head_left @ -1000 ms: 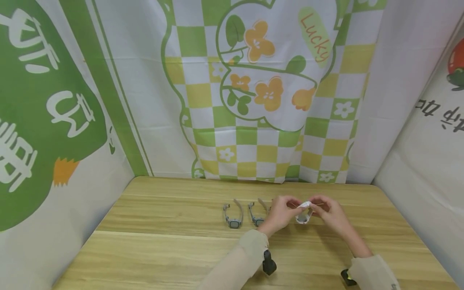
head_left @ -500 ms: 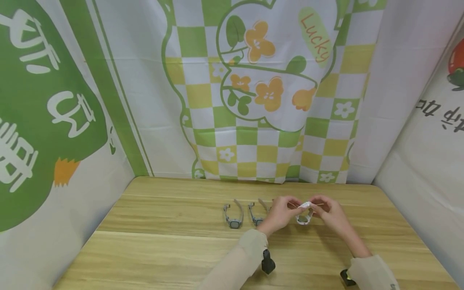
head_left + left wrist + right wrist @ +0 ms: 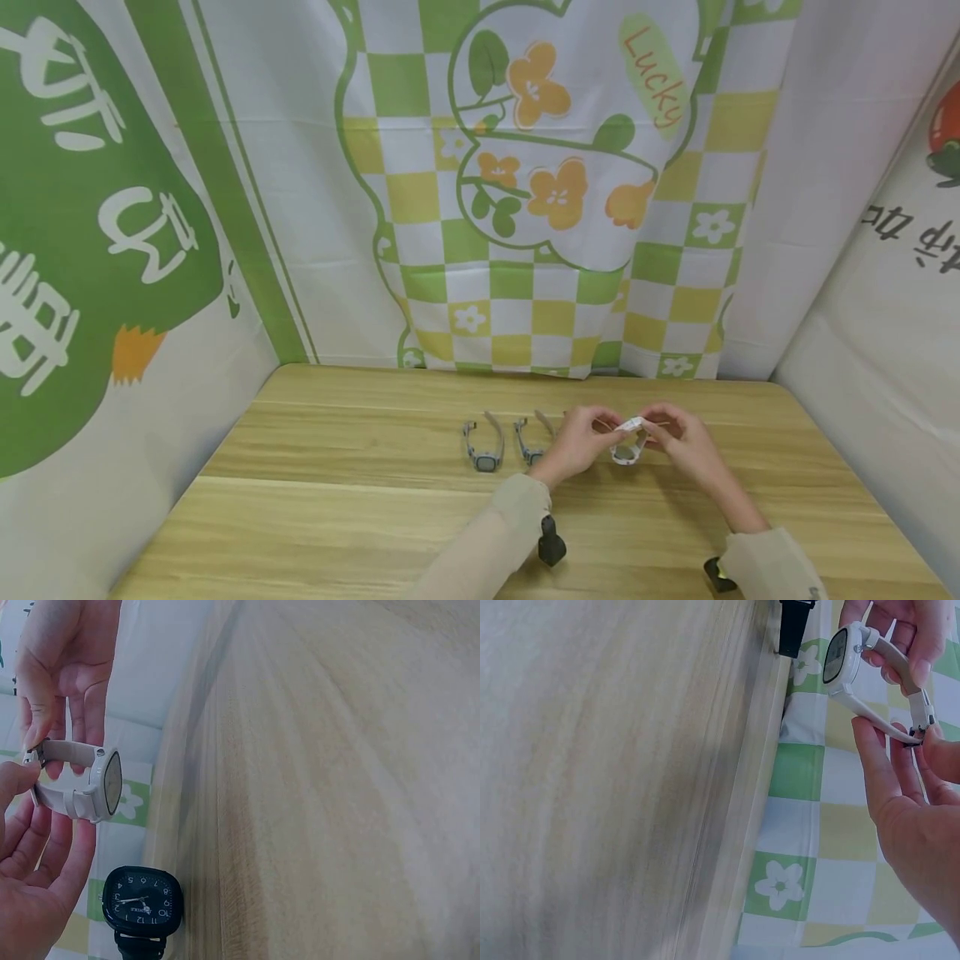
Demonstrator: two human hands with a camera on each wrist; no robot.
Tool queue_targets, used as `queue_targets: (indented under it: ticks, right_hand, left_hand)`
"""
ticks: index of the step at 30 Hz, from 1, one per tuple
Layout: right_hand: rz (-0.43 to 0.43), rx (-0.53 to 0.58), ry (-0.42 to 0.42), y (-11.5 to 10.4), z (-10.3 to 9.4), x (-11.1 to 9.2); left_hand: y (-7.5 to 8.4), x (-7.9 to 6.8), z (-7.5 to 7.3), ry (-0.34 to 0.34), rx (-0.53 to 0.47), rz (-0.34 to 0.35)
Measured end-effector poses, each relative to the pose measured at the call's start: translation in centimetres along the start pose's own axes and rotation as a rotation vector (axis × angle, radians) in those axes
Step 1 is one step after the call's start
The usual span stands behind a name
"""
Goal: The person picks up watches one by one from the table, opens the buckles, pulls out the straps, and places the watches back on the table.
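Both hands hold a white wristwatch (image 3: 626,455) above the right part of the table, its strap bent into a loop. At the buckle end of the strap, my left hand (image 3: 579,440) pinches with thumb and fingers. From the other side my right hand (image 3: 686,443) grips the strap ends. The left wrist view shows the watch's round-edged case (image 3: 109,784) facing the table and the thumbs meeting at the buckle (image 3: 34,755). In the right wrist view the two strap ends come together at the dark buckle (image 3: 917,735), partly covered by the right thumb.
Two grey watches (image 3: 486,463) with open straps lie left of the hands, the nearer one (image 3: 534,457) partly behind the left wrist. A black square watch (image 3: 142,901) lies close by, mostly hidden in the head view. Patterned cloth (image 3: 525,317) hangs behind the wooden table (image 3: 337,500).
The white watch tilts slightly while both hands keep their hold at the strap ends. My left forearm shifts a touch to the left. The other watches stay put.
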State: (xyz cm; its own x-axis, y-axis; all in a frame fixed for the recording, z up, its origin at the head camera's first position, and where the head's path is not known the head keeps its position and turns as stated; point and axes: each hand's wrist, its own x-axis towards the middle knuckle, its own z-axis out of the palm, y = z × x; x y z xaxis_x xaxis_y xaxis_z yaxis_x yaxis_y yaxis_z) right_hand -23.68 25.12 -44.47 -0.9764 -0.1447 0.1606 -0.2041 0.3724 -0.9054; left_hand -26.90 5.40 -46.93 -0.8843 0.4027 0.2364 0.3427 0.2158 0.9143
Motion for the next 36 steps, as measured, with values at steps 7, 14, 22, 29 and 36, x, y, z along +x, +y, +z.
queue_targets:
  ticks: [7, 14, 22, 29, 36]
  right_hand:
    - [0.015, 0.048, -0.006, 0.19, -0.16, -0.01]
    - [-0.024, 0.036, -0.003, 0.21, 0.02, 0.1]
    - [-0.076, 0.013, -0.011, 0.34, 0.02, 0.47]
    - [-0.052, -0.003, -0.003, 0.13, 0.24, 0.38]
    - [-0.026, 0.026, -0.003, 0.03, 0.14, 0.29]
  left_hand:
    - [0.07, -0.04, -0.05, 0.0, 0.018, 0.015]
    - [0.63, -0.01, -0.32, 0.002, 0.051, 0.008]
    - [0.87, -0.01, -0.4, -0.002, 0.056, 0.001]
    - [0.56, 0.07, -0.32, 0.001, 0.063, 0.01]
    - [0.41, 0.08, -0.45, -0.012, 0.068, 0.03]
